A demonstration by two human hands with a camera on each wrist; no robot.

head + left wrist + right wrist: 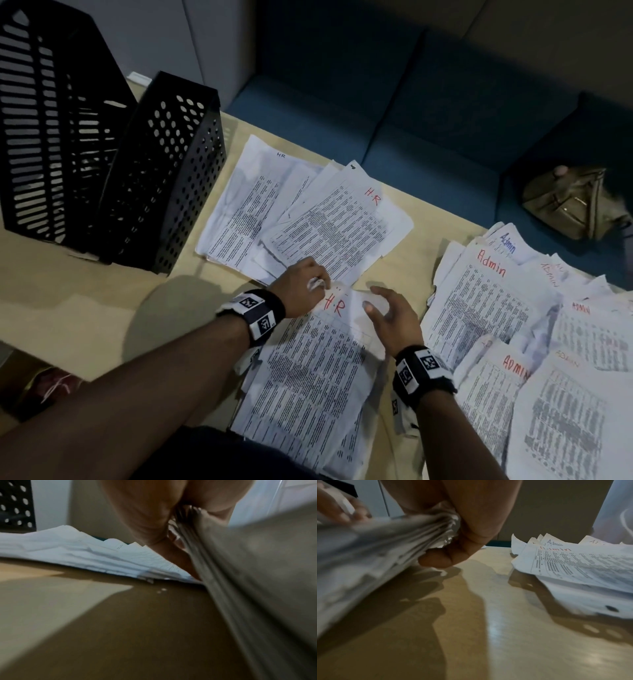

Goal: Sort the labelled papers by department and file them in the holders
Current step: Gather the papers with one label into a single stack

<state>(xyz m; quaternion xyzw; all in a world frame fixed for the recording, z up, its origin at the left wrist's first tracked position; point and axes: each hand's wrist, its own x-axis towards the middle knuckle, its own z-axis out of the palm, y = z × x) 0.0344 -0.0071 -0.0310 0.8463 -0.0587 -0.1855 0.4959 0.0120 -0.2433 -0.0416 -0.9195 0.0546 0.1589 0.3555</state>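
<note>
Both the left hand [301, 282] and right hand [394, 317] pinch the far corners of a lifted HR-labelled stack [308, 370] above the counter [102, 291], Admin papers [486, 301] lying nearby

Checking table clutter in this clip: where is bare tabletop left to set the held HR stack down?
Bare table lies near-left, between the black holders and the left forearm. A narrow strip separates the far HR pile from the Admin pile. The right side is crowded with Admin sheets; the held HR stack covers the centre.
</note>
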